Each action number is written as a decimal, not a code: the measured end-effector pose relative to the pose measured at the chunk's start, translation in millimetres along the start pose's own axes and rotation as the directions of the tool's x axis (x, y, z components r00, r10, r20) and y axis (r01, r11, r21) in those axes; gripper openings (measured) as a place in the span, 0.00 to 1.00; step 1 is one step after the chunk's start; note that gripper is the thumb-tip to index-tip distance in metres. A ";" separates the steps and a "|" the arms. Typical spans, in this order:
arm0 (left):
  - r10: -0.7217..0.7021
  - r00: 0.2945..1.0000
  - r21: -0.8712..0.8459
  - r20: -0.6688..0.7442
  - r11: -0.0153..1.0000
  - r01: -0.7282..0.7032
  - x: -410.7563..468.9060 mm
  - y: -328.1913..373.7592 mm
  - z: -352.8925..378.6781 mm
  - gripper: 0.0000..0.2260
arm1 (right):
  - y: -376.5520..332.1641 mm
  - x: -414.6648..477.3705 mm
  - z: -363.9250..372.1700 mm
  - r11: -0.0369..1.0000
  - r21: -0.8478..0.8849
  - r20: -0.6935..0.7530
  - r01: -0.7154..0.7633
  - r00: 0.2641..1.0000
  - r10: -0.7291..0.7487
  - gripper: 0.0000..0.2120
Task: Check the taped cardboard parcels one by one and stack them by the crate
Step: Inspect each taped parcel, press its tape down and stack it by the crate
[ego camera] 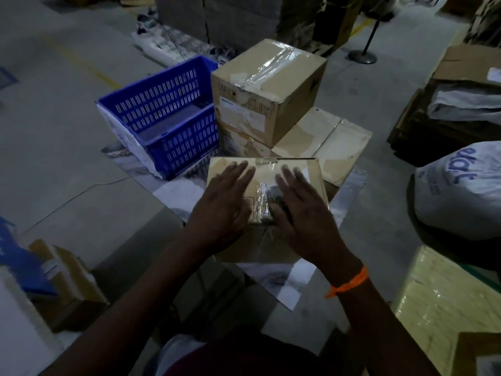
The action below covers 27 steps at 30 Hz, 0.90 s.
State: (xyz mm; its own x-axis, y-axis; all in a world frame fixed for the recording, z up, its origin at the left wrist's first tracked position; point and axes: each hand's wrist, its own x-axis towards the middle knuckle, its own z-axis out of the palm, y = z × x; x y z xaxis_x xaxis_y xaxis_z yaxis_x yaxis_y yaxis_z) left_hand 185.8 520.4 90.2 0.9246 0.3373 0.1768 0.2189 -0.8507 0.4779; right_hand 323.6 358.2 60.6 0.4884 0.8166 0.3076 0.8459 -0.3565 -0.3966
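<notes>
A single wide-angle view from the person's head looks forward and steeply down, close above the parcel (267, 169), with the floor (67, 158) around and the crate (162, 115) farther ahead, left.

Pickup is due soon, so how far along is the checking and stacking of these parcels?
Done: a taped box sits on a lower box beside the blue crate, with a flat box next to them. In hand: the left hand and right hand lie flat on the parcel in front, not yet stacked. Left: stacking it; a small box at lower left and a wrapped box at lower right may be waiting too.
</notes>
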 end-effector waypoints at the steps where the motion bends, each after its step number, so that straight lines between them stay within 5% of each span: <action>1: -0.007 0.997 0.081 0.083 0.997 0.000 9.8 0.2 3.4 0.30 | -1.1 10.3 4.4 0.998 -0.061 0.079 0.028 0.997 -0.024 0.31; 5: -0.058 0.973 0.339 0.222 0.941 -0.022 32.3 -9.5 20.0 0.31 | 0.4 36.2 4.6 0.978 -0.207 0.234 0.007 0.971 0.043 0.38; 9: -0.064 0.969 0.363 0.238 0.931 -0.027 25.1 -10.8 27.5 0.33 | -4.0 29.6 4.9 0.970 -0.244 0.299 0.021 0.953 0.055 0.39; 17: -0.067 0.973 0.349 0.220 0.937 -0.014 28.3 -7.5 24.2 0.31 | -3.6 34.0 4.4 0.974 -0.226 0.289 -0.003 0.955 0.070 0.39; 24: -0.111 0.970 0.292 0.218 0.955 0.044 -6.6 -11.5 13.6 0.39 | 6.9 -1.1 -12.7 0.977 -0.168 0.198 -0.130 0.967 0.162 0.39; 27: -0.010 0.988 0.316 0.153 0.948 -0.040 -34.6 -25.4 17.9 0.34 | 14.0 -28.2 -14.2 0.971 -0.203 0.132 -0.123 0.980 0.152 0.35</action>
State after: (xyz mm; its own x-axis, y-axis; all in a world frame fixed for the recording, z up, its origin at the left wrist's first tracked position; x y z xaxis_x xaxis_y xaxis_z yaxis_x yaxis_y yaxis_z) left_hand 153.9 523.2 56.5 0.9593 0.2797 0.0382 0.2693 -0.9473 0.1737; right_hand 324.7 323.7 58.7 0.5785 0.8057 0.1272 0.8051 -0.5390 -0.2476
